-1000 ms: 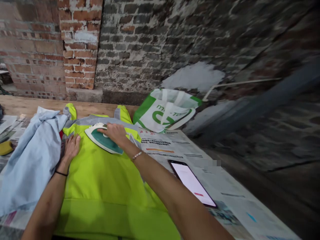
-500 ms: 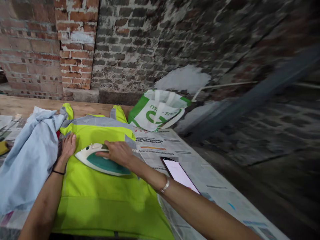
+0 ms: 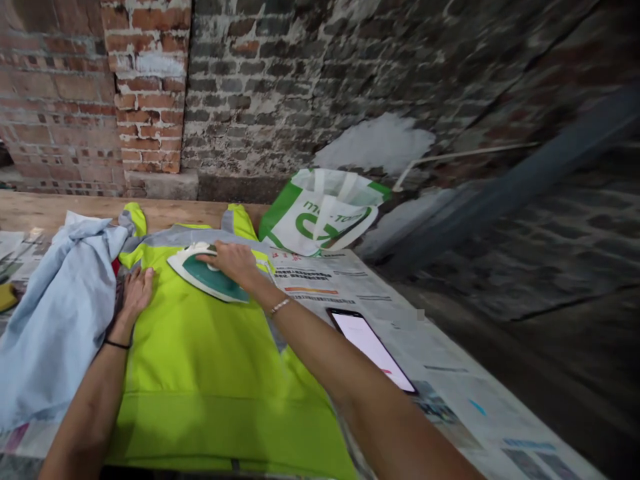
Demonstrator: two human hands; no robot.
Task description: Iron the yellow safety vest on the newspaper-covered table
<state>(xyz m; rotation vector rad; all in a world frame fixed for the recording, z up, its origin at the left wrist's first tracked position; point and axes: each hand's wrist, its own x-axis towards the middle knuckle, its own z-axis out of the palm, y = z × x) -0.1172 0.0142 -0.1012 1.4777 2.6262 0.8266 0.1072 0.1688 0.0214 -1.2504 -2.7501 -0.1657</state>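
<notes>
A neon yellow sweatshirt [image 3: 200, 360] with grey bands lies spread flat on the table, its hem toward me. My right hand [image 3: 231, 263] is closed around the handle of a white and green clothes iron [image 3: 207, 277]. The iron's sole rests on the upper chest part of the sweatshirt, its tip pointing left. At the garment's left edge, my left hand [image 3: 137, 291] lies flat with fingers stretched out, touching the cloth. Right beside that hand, a crumpled light blue garment [image 3: 65, 300] covers the left part of the table.
Newspaper sheets [image 3: 405, 347] cover the tabletop, and a phone with a lit screen [image 3: 373, 350] lies on them at right. A white and green bag [image 3: 323, 213] stands at the back against the brick wall [image 3: 250, 100]. Something yellow [image 3: 7, 297] shows at far left.
My right hand has pushed the iron away from me, up the sweatshirt toward the grey shoulder band. My left hand stays in place. The view has shifted slightly.
</notes>
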